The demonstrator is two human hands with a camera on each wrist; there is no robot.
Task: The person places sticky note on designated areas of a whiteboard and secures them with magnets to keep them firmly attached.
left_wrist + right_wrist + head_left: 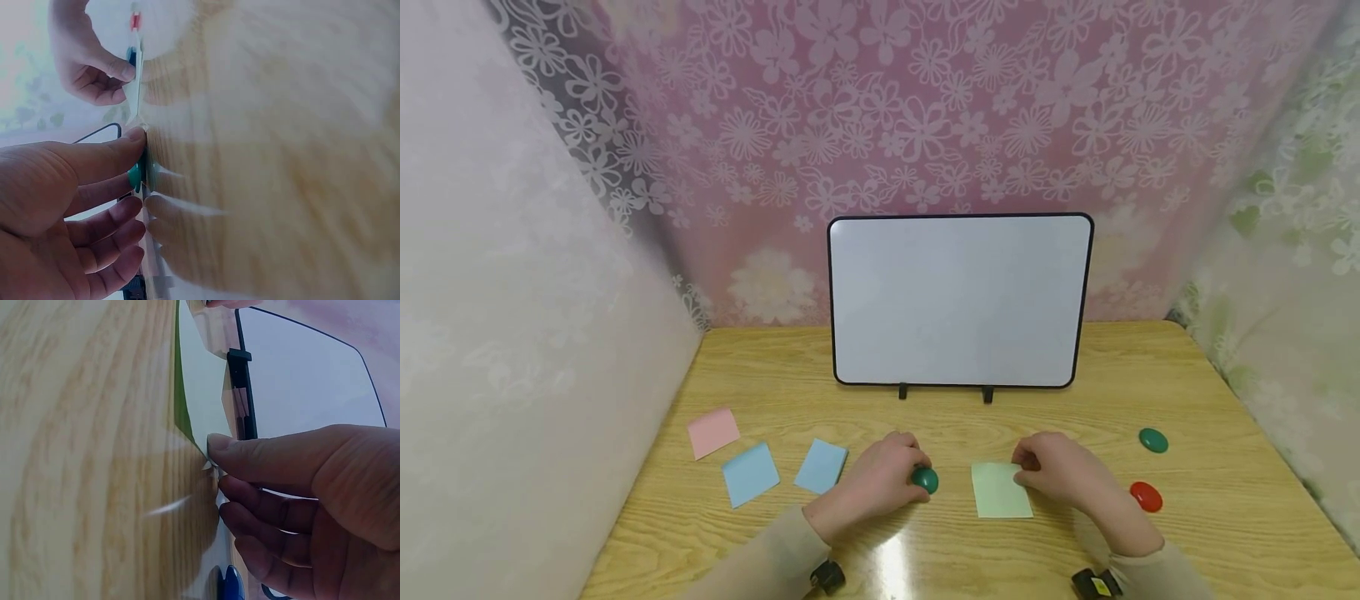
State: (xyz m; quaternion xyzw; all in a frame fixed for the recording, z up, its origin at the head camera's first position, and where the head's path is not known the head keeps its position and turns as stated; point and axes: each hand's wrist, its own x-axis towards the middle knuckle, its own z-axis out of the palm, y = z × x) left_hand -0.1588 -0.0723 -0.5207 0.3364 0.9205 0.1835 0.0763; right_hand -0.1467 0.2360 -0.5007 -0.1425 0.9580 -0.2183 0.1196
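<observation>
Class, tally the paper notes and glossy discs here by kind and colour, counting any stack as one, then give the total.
Pink square paper note: 1
Blue square paper notes: 2
Pale green square paper note: 1
Glossy green rounded discs: 2
Glossy red rounded disc: 1
Total: 7

The glossy green oval disc (928, 480) is partly covered by the left hand (882, 477), the pale green square paper note (998, 492) by the right hand (1063, 471). The wood-grain counter (1232, 533) is cut off by the head view's bottom edge.
</observation>
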